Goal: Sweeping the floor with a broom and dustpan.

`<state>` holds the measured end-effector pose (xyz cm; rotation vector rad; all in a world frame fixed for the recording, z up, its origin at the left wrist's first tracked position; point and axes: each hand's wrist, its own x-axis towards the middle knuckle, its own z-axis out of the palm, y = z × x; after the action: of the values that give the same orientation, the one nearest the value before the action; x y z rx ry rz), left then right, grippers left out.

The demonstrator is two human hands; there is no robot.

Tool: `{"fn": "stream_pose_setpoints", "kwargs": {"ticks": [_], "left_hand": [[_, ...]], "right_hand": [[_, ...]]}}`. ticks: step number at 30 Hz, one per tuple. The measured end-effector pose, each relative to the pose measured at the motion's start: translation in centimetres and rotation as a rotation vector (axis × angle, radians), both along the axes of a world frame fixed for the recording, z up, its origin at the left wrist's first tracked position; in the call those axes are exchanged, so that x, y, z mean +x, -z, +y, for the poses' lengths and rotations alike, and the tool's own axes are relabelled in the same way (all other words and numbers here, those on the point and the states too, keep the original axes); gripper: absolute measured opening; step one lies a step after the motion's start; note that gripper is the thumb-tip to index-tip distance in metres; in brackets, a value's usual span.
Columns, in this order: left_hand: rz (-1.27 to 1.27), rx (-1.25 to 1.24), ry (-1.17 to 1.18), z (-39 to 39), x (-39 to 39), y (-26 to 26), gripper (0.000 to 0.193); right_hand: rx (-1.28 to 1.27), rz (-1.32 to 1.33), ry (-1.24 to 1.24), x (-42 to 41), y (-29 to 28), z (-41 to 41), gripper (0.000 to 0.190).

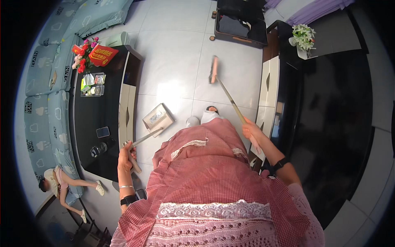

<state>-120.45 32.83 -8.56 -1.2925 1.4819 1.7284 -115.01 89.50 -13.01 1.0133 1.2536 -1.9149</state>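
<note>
My left hand (126,156) is closed round the upper end of the handle of a dustpan (166,123), whose pale pan lies low over the tiled floor beside the coffee table. My right hand (251,128) grips the handle of a broom (215,69). The broom's pink head with dark bristles is farther out on the floor, somewhat blurred, in front of my feet. A red checked apron with white lace covers my front and hides part of my legs.
A black-topped coffee table (108,123) with flowers, a phone and a bottle stands at left, before a sofa (40,123) where a person sits. An open suitcase (240,31) lies ahead. A black cabinet (324,123) with white drawers lines the right side.
</note>
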Motion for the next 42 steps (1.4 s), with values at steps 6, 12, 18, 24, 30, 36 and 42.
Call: {"fn": "stream_pose_setpoints", "kwargs": {"ticks": [6,12,18,24,30,36,42], "left_hand": [[0.061,0.092,-0.019,0.9,-1.5,-0.3,0.017],[0.072,0.130,-0.028,2.5,-5.7,-1.4,0.022],[0.039,0.038,-0.014,7.1,-10.3,-3.4,0.022],[0.018,-0.032,-0.050,11.2,-15.0,-5.5,0.022],[0.016,-0.110,-0.073,15.1,-17.8,-9.2,0.026],[0.030,-0.128,-0.165,17.5,-18.4,-10.6,0.026],[0.081,-0.094,-0.196,19.5,-18.8,-10.7,0.027]], "right_hand": [[0.072,-0.102,0.212,1.9,0.6,2.0,0.056],[0.070,-0.145,0.386,1.8,4.0,5.5,0.028],[-0.309,-0.411,0.702,0.9,8.5,9.6,0.012],[-0.361,-0.434,0.784,-7.2,12.4,11.5,0.008],[-0.175,-0.411,0.804,-19.1,16.8,14.1,0.001],[-0.033,-0.382,0.787,-29.0,19.2,15.5,0.007],[0.124,-0.337,0.628,-36.1,19.1,18.1,0.009]]}}
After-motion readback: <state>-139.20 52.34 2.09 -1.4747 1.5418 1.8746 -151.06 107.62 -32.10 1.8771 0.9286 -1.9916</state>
